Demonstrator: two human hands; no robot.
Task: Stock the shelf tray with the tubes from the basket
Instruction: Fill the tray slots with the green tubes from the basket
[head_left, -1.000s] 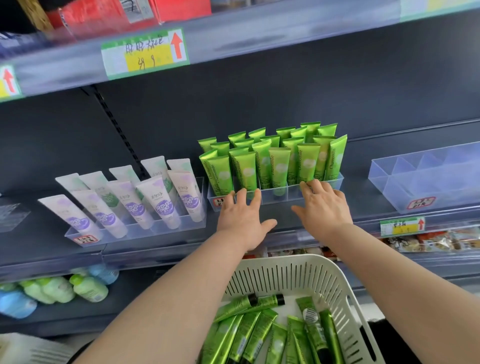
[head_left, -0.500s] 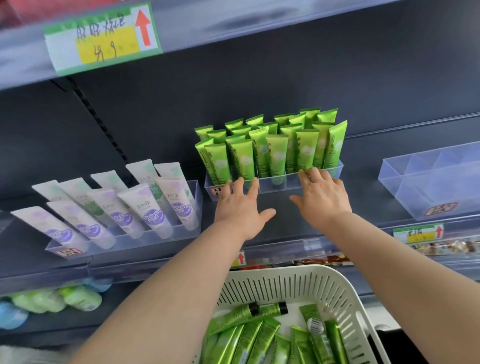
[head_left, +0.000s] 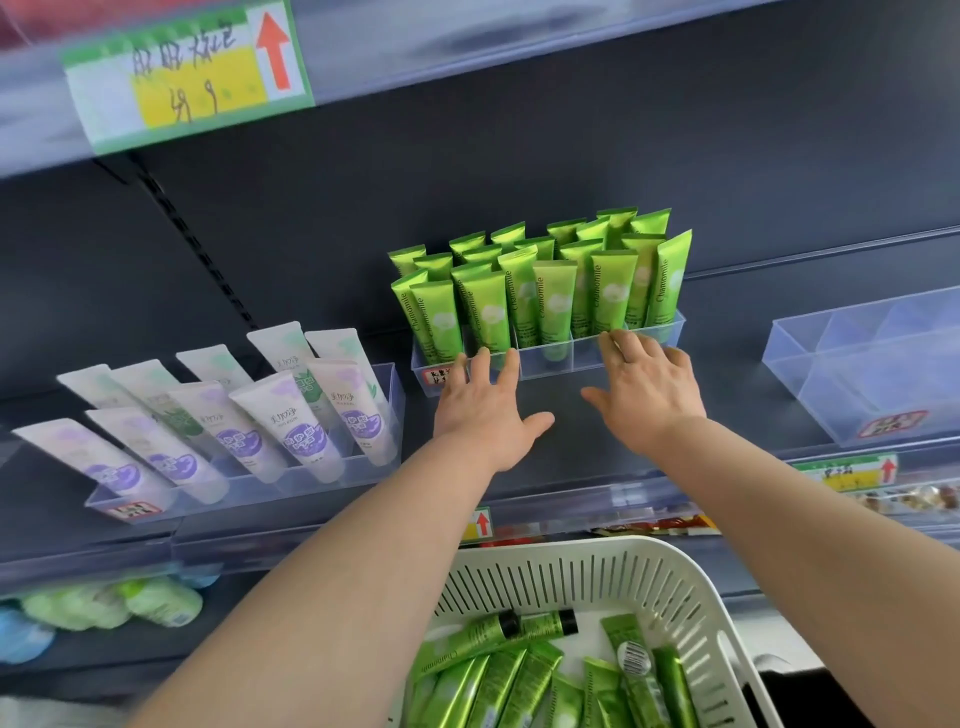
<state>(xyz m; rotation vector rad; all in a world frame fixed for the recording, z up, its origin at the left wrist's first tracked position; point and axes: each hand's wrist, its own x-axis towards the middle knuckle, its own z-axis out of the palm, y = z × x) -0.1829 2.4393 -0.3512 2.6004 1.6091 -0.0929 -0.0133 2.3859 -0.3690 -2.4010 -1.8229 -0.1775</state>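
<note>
A clear shelf tray (head_left: 550, 357) stands on the dark shelf, filled with several upright green tubes (head_left: 540, 296). My left hand (head_left: 485, 410) lies flat with straight fingers touching the tray's front wall at its left end. My right hand (head_left: 649, 389) reaches the front wall further right, fingertips on its top edge, fingers lightly bent. Neither hand holds a tube. Below, a white slotted basket (head_left: 675, 587) holds several more green tubes (head_left: 524, 670) lying flat.
A clear tray of white and purple tubes (head_left: 249, 421) sits to the left. A clear tray with no tubes (head_left: 872, 374) stands at the right. Price labels (head_left: 187, 73) hang on the shelf edges. Green and blue items (head_left: 104, 608) lie on the lower shelf.
Both hands stay at the tray's front wall and have slid slightly forward with it. The camera view has tilted up and shifted, so the shelf appears lower and further right.
</note>
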